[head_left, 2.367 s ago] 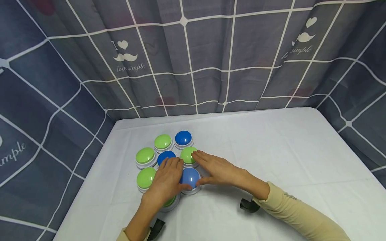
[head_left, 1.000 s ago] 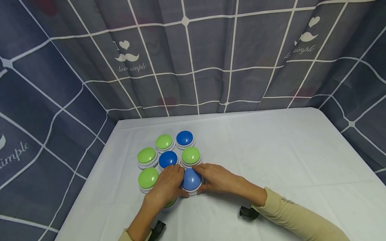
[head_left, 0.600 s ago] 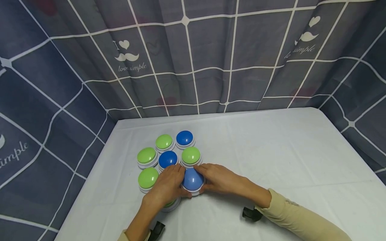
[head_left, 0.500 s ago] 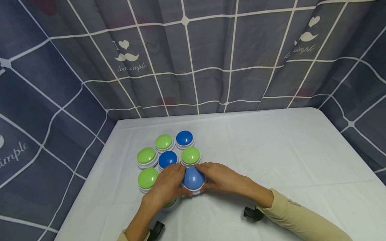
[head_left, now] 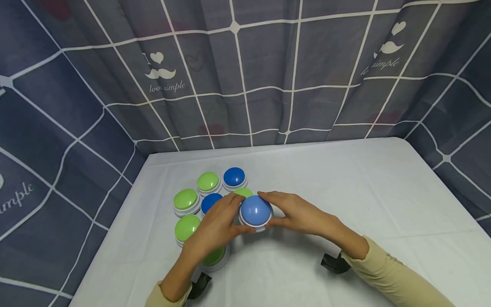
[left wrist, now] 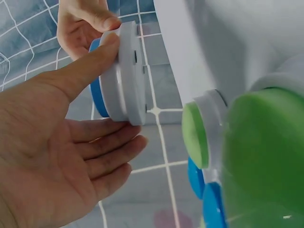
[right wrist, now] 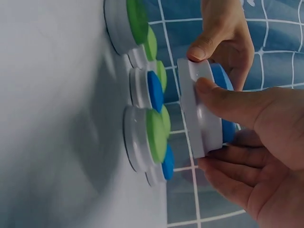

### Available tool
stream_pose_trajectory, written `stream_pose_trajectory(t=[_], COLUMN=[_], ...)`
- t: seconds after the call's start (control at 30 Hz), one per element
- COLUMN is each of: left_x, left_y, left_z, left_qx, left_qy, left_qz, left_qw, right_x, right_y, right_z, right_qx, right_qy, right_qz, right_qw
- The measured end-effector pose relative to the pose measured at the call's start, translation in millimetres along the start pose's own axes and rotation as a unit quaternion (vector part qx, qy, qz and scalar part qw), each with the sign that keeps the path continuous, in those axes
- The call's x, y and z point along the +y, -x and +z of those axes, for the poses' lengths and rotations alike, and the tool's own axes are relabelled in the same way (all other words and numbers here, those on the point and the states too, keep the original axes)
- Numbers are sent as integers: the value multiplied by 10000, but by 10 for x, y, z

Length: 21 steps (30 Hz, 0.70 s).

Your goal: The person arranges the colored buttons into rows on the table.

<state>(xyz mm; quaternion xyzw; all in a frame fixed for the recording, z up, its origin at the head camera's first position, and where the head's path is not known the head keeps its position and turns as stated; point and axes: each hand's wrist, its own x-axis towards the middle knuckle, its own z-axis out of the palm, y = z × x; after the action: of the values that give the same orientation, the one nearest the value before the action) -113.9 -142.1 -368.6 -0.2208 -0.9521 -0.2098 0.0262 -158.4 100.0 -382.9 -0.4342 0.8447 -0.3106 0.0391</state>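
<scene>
Both hands hold a push-button buzzer (head_left: 255, 210) with a blue dome and a round white base, raised off the table. My left hand (head_left: 216, 221) grips its left side, thumb at the near edge and fingers at the far edge. On the opposite side my right hand (head_left: 303, 213) holds it the same way. In the left wrist view the white base (left wrist: 123, 80) shows between thumb and fingers. The right wrist view shows the right thumb (right wrist: 221, 97) on the base's side. Close behind is a green buzzer (head_left: 243, 192), partly hidden by the hands and the held buzzer.
Left of the hands stand several more buzzers, among them a green one (head_left: 186, 199) and a blue one (head_left: 234, 176). Another green buzzer (head_left: 215, 256) lies under the left wrist. The white tabletop (head_left: 345, 183) is bounded by a grey checked curtain (head_left: 264, 55).
The hands have closed on the blue buzzer and lifted it off the table, shifting it slightly to the right and away. The green buzzer by the left wrist shows more now.
</scene>
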Motion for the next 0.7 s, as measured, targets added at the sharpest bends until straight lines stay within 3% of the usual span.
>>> stream_pose_trajectory(t=[0.2, 0.37, 0.7], left_x=[29, 35, -48], left_y=[-143, -297, -668], left_z=[-72, -94, -15], left_qx=[161, 260, -30], left_qy=[-12, 37, 93], left_qz=[239, 394, 445], left_qw=[9996, 9989, 9990], right_x=[69, 153, 383], right_y=[32, 32, -49], right_z=[-126, -175, -222], right_qx=[353, 821, 1035], right_qy=[-318, -278, -99], right_qz=[-102, -323, 89], right_qw=[9988, 9957, 9945])
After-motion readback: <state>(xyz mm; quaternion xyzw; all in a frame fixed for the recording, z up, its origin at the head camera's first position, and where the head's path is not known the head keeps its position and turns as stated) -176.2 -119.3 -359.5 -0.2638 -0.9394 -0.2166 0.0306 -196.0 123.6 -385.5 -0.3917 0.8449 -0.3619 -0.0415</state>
